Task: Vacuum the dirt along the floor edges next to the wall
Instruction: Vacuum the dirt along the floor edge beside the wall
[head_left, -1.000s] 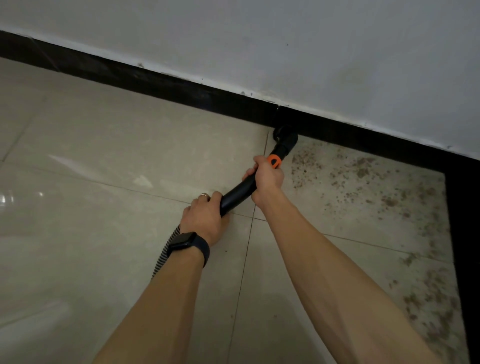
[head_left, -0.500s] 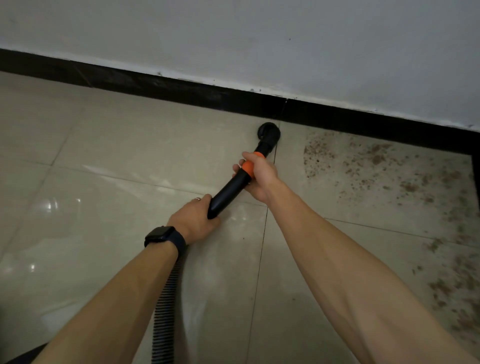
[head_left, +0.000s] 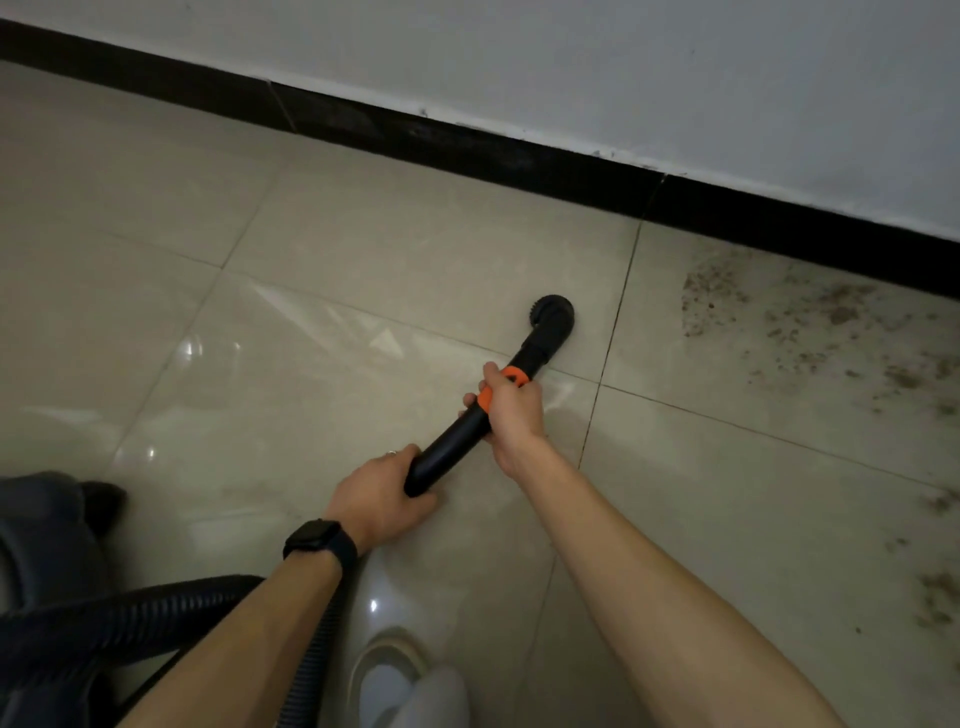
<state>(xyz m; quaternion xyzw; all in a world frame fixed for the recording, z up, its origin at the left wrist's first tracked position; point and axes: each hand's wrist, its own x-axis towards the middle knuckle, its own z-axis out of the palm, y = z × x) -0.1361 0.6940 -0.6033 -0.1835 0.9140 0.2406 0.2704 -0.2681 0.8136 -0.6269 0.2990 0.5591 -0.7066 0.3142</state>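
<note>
Head view: vacuum wand (head_left: 453, 441) slants up-right toward baseboard (head_left: 467, 150).

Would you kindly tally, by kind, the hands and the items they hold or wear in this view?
hands: 2, the left hand and the right hand, both gripping the wand
vacuum wand: 1
smartwatch: 1, on the left wrist
ring: 1, on the left hand
total: 5
</note>
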